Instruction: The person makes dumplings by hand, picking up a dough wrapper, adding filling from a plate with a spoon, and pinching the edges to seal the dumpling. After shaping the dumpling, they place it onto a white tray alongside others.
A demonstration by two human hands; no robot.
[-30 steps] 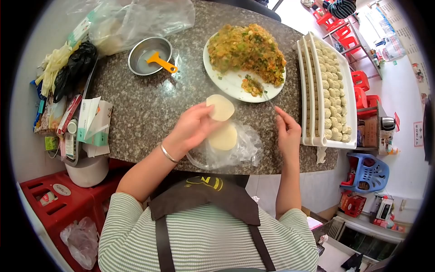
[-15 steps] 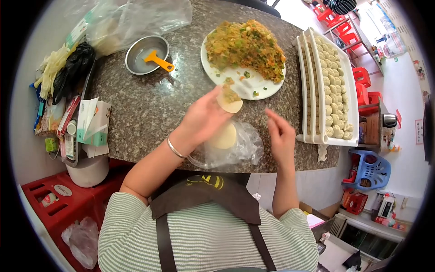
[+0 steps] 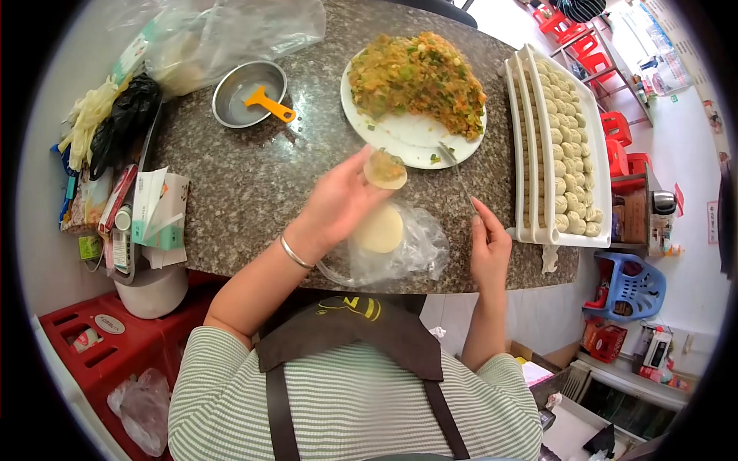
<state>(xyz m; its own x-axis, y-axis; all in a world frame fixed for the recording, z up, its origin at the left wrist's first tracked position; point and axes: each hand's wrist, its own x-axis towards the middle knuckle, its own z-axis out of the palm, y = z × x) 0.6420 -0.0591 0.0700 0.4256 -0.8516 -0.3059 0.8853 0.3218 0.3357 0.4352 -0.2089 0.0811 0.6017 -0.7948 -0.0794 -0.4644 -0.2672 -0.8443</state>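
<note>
My left hand (image 3: 338,196) holds a round dough wrapper (image 3: 384,170) in its fingers, with a small mound of vegetable filling on it. Below that hand, a stack of pale round wrappers (image 3: 379,230) rests on a clear plastic bag (image 3: 423,246). Between thumb and fingers of my right hand (image 3: 490,238) is the handle of a thin metal utensil (image 3: 459,175); its head is too small to make out exactly. The utensil's tip is over the near right rim of a white plate (image 3: 400,142), which carries a large heap of chopped orange-green filling (image 3: 419,81).
Stacked white trays (image 3: 526,146) with rows of pleated buns (image 3: 569,154) stand at the right. A metal bowl (image 3: 231,96) with an orange-handled scraper (image 3: 269,104) sits back left. Plastic bags (image 3: 231,34), a tissue box (image 3: 161,219) and bottles line the left side.
My right hand has shifted slightly right, and its utensil now shows clearly by the plate's rim. The wrapper in my left hand has moved a little left, its filling lying nearer the middle.
</note>
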